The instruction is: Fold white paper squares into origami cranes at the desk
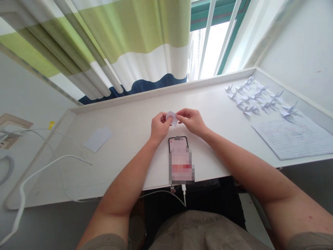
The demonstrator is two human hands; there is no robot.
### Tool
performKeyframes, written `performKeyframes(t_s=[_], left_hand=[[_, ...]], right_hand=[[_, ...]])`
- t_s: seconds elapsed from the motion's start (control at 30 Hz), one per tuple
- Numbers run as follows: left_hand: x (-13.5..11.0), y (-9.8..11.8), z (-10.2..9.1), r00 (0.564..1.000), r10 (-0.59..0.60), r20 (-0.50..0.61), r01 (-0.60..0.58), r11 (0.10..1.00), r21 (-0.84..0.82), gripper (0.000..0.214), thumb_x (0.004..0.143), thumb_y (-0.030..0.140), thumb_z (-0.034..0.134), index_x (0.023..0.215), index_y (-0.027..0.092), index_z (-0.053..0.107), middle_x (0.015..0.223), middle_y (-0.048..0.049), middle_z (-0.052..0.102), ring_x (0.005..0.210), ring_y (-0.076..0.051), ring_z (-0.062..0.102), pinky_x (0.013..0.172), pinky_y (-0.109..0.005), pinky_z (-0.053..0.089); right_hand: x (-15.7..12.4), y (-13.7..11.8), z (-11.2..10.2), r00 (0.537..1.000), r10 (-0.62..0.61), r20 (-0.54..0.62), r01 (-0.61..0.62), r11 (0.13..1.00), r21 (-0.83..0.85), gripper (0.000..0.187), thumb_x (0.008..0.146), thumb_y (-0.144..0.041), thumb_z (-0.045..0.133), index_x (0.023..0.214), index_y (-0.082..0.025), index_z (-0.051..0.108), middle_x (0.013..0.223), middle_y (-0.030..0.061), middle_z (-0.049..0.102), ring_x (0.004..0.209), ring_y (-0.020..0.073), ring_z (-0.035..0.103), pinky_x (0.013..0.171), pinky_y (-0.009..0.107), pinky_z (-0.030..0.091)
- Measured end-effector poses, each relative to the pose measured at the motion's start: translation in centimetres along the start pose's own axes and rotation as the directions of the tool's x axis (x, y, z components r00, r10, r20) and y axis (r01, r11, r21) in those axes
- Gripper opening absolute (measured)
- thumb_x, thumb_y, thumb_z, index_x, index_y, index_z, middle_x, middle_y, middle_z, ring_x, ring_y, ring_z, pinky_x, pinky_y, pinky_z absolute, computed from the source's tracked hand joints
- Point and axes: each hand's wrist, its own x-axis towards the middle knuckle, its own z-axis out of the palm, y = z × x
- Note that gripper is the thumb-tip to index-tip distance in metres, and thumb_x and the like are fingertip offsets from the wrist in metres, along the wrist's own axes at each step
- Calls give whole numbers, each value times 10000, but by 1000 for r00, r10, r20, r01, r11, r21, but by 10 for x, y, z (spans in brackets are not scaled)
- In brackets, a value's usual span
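A small piece of folded white paper (171, 117) is held up over the middle of the desk, between both hands. My left hand (160, 127) grips its left side, the thumb pressed across the front. At its right edge, my right hand (191, 121) pinches the paper between thumb and fingertips. Just below the hands lies a phone (178, 141), its screen mostly blurred out. Folded paper cranes (260, 95) stand in a group at the far right of the desk. Off to the left lie loose white paper sheets (98, 139).
A stack of written sheets (293, 137) lies at the desk's right front. A white charging cable (184, 194) hangs from the phone over the front edge. More white cables (52, 161) loop across the left side. A raised rim (166, 92) borders the white desk below the curtain (135, 31).
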Motion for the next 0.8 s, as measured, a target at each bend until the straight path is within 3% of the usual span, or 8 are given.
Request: performKeyframes(t_s=[0.2, 0.33, 0.53, 0.67, 0.73, 0.8], left_hand=[[-1, 1, 0, 999, 33, 19, -33, 999, 30, 265, 857, 412, 861, 888, 191, 719, 839, -32, 772, 747, -148, 700, 691, -269, 563], [-2, 1, 3, 999, 38, 23, -38, 999, 23, 236, 893, 413, 810, 901, 195, 720, 851, -35, 778, 739, -152, 704, 696, -283, 577], [-2, -1, 4, 999, -23, -28, 25, 995, 91, 271, 891, 339, 808, 854, 224, 565, 733, 6, 733, 642, -139, 666, 657, -271, 541], [-1, -4, 0, 997, -78, 22, 72, 975, 212, 164, 904, 291, 756, 926, 235, 604, 653, 37, 686, 581, -139, 621, 609, -261, 482], [1, -5, -3, 997, -61, 55, 40, 943, 331, 106, 903, 271, 730, 981, 237, 666, 739, 15, 741, 639, -156, 650, 654, -282, 499], [3, -5, -6, 997, -19, 75, -19, 886, 464, 71, 903, 270, 716, 966, 238, 715, 906, -25, 800, 813, -195, 712, 797, -330, 544]], right_hand=[[-3, -3, 2, 999, -35, -22, 33, 993, -110, 328, 847, -518, 813, 966, -213, 788, 959, 73, 818, 945, 242, 747, 788, 382, 613], [-3, -2, 4, 995, -16, -98, -8, 969, -246, 222, 853, -424, 796, 887, -209, 754, 866, 64, 803, 840, 232, 738, 796, 395, 595], [-6, -4, 8, 995, -38, -94, -1, 923, -386, 115, 921, -305, 712, 843, -221, 700, 817, 47, 789, 781, 226, 734, 782, 385, 576], [-3, -2, 5, 999, -4, -49, -16, 916, -400, 83, 955, -229, 658, 884, -221, 700, 821, 37, 790, 779, 217, 739, 783, 363, 563], [-1, 1, 3, 999, 4, -32, -18, 894, -447, 96, 937, -190, 667, 851, -217, 700, 846, 40, 798, 802, 216, 734, 788, 352, 550], [1, 3, 0, 1000, 11, -15, -17, 863, -505, 111, 920, -166, 678, 824, -213, 708, 869, 44, 805, 826, 217, 726, 799, 346, 535]])
